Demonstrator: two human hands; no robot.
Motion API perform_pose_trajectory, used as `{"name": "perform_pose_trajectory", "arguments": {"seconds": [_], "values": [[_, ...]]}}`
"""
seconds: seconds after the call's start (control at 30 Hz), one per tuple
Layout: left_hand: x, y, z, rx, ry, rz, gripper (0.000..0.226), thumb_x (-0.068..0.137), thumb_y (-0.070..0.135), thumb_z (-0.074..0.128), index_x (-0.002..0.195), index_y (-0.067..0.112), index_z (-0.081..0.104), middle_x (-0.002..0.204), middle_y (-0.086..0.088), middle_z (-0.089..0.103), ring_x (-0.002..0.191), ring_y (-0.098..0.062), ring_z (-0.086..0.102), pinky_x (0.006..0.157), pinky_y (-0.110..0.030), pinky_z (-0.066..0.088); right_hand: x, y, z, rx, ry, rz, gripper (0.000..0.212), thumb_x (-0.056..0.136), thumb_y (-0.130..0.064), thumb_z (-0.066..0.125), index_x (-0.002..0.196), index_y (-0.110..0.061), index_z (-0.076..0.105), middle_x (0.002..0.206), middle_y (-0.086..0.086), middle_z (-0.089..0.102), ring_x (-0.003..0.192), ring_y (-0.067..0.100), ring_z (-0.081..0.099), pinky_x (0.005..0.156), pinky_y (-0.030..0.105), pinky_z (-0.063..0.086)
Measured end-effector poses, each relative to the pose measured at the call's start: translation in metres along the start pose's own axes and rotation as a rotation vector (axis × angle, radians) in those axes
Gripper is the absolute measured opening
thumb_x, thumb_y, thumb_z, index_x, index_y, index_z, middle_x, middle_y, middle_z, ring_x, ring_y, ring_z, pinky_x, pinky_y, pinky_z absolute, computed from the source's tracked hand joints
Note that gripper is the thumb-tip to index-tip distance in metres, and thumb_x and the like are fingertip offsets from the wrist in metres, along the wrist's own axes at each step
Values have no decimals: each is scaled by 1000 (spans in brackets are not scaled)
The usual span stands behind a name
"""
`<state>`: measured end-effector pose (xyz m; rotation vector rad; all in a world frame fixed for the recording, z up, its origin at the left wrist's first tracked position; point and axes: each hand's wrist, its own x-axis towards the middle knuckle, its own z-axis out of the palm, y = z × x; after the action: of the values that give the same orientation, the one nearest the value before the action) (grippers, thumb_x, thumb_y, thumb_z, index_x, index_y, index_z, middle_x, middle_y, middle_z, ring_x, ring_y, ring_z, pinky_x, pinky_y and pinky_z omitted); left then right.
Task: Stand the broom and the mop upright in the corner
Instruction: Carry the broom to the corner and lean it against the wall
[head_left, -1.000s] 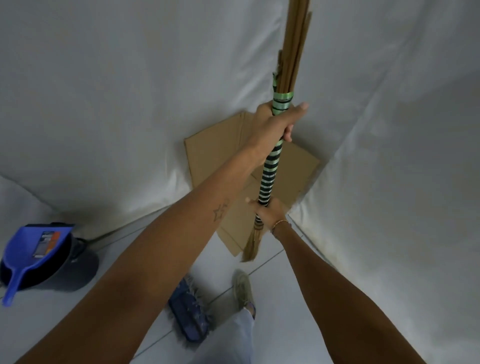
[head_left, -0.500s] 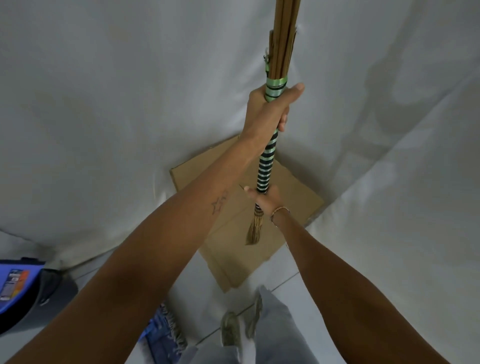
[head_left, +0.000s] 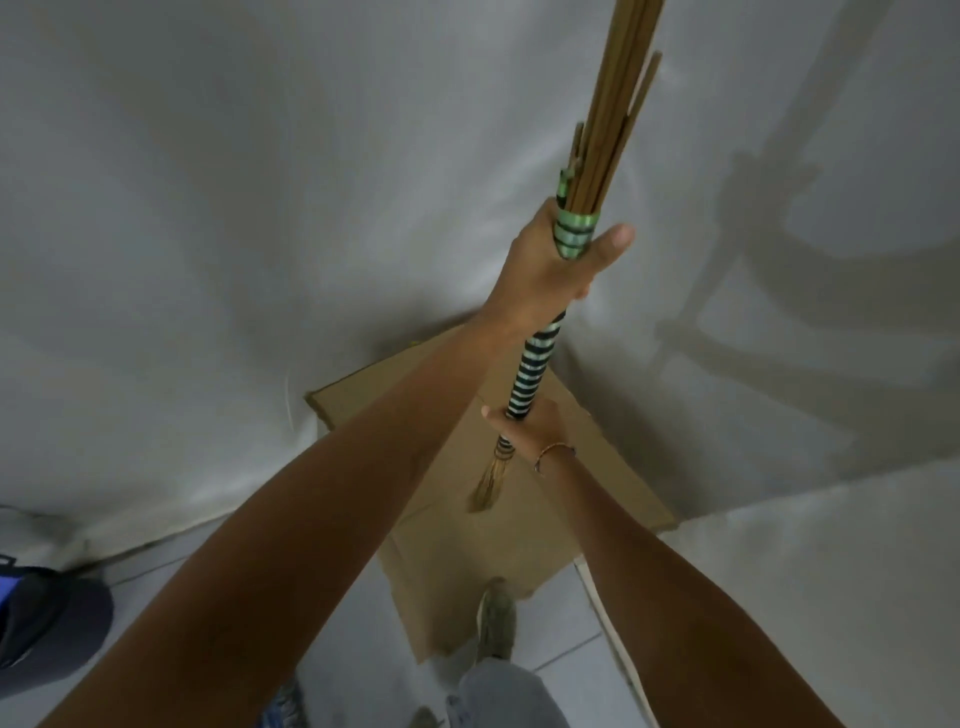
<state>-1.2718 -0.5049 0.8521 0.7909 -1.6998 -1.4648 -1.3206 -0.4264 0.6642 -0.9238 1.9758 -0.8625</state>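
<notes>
You hold the broom (head_left: 535, 374) nearly upright in the corner, its tufted lower end hanging just above the flattened cardboard (head_left: 467, 545) on the floor. Your left hand (head_left: 550, 265) wraps the green binding below the stick bundle, fingers closed around it. Your right hand (head_left: 530, 426) grips the striped handle lower down, fingers curled tight. White sheets (head_left: 208, 234) cover both walls.
</notes>
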Motion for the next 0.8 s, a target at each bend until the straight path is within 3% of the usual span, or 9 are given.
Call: {"name": "perform_pose_trajectory", "arguments": {"seconds": [0.1,0.23,0.3,0.4,0.5,0.57,0.67,0.8], "values": [[58,-56,1,77,-60,-52,46,78,52,57,95,11,44,66,1,57,57,-14,57,62,-31,52,78,22,6,-55,-66,15,45,73,-46,72,47,-25,41,48,-5,49,46,11,48,50,24,40],[111,-133,-9,210,-37,-158,40,89,45,54,104,9,45,82,-6,59,73,-21,60,74,-42,54,157,52,26,-127,-95,44,54,69,-54,73,48,-23,35,45,-6,42,41,9,41,46,22,35],[141,-186,-13,270,-24,-201,34,94,42,53,99,11,40,77,0,48,67,-15,50,65,-35,46,204,80,44,-136,-145,83,53,68,-56,74,49,-24,35,46,-7,43,42,8,42,45,21,34],[167,-251,-19,389,-31,-290,28,98,37,47,101,14,32,99,-5,41,88,-18,48,73,-32,42,249,114,71,-167,-256,113,48,72,-46,75,52,-25,37,51,-8,44,49,8,45,51,23,37],[181,-300,-26,430,-32,-335,22,99,26,46,104,12,29,105,-8,37,92,-18,46,74,-28,40,279,145,96,-179,-308,122,27,78,-29,72,67,-22,49,68,-2,58,72,18,58,69,28,43],[188,-332,-29,445,-18,-347,20,99,23,47,106,13,32,102,-7,42,86,-14,46,68,-24,38,299,164,114,-150,-309,118,15,82,-22,67,89,-12,60,90,9,68,90,25,63,75,27,43],[192,-375,-35,491,43,-315,18,96,24,54,107,16,42,92,3,52,78,-7,51,60,-13,40,329,188,136,-118,-278,130,29,86,-21,64,110,-5,60,107,14,68,101,27,63,78,26,42],[195,-427,-42,442,158,-260,20,89,23,64,104,19,51,83,19,52,74,4,53,55,4,40,365,223,158,-88,-222,163,33,89,-24,62,110,2,58,101,17,65,100,32,63,82,35,49]]}}
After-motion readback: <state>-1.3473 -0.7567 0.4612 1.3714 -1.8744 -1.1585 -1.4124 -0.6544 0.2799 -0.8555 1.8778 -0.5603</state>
